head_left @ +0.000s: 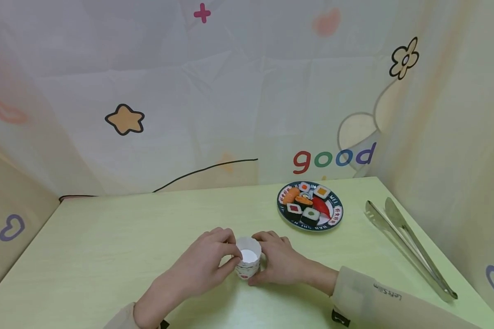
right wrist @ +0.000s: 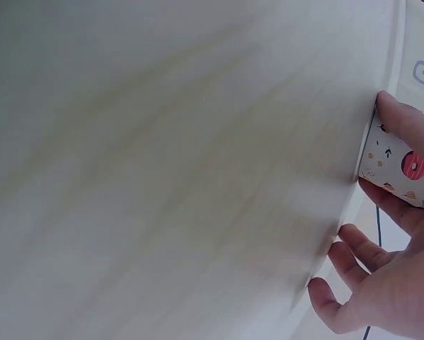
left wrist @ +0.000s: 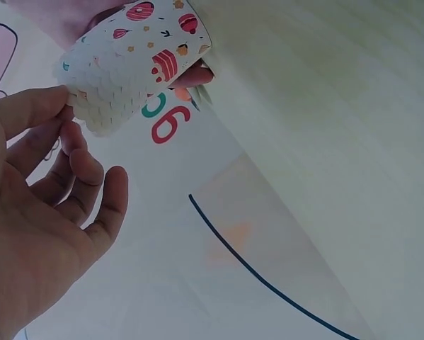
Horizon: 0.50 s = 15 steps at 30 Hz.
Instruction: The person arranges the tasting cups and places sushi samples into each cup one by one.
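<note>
A stack of paper baking cups [head_left: 247, 270], white with printed sweets, stands on the table between both hands. In the left wrist view, several scalloped rims of the paper cups [left wrist: 119, 78] show nested together. My left hand [head_left: 207, 261] pinches the rim between thumb and index finger; its other fingers are loosely bent. From the other side my right hand [head_left: 283, 260] holds the stack low, thumb in front and fingers behind. In the right wrist view, the right hand's thumb and index finger [right wrist: 388, 202] grip the cups near the base.
A round plate [head_left: 336, 214] of toy sushi lies beyond the right hand. Metal tongs [head_left: 411, 253] rest near the table's right edge. A printed cloth [head_left: 169, 82] hangs behind the pale green table [head_left: 107, 242].
</note>
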Motion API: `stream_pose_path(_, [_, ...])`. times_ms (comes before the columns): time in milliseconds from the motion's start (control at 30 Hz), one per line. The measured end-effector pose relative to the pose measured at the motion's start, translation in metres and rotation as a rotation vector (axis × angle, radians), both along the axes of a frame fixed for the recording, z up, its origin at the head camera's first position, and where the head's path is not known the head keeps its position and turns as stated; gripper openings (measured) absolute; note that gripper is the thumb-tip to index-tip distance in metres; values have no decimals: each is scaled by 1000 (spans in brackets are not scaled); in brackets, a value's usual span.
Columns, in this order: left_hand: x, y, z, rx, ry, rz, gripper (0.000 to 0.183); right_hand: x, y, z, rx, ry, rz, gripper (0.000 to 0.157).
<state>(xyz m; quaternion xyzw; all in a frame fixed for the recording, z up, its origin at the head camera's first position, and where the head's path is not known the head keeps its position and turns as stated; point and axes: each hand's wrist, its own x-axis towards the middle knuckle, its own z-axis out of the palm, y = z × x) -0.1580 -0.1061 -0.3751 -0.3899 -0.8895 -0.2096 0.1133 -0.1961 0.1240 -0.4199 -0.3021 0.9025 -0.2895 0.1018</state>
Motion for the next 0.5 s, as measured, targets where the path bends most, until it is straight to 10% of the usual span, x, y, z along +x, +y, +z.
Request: stream_pose_path(500, [-1,2,3,-11,12,-28,7,-1,0,0,-6,-16,-4,69])
